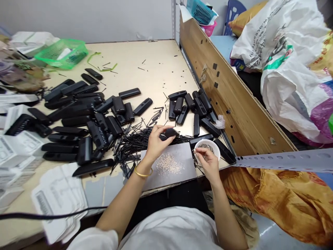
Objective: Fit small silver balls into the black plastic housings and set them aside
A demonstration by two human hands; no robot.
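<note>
My left hand (158,142) pinches a small black plastic case (171,132) between thumb and fingers, above a heap of thin black sticks (135,140). At the near rim of a white bowl (216,150) is my right hand (208,160), its thumb and fingertips pressed together. Whatever those fingertips hold is too small to make out. Small metal pieces (205,147) lie in the bowl. Between my hands, tiny beige bits (170,164) are scattered on a grey sheet (153,180).
Many black plastic cases (78,121) are piled at left, with more (179,104) at right. White cards (59,194) lie front left, a green basket (62,53) back left. A wooden board (223,93) walls the right edge. A black cable (52,216) crosses the front left.
</note>
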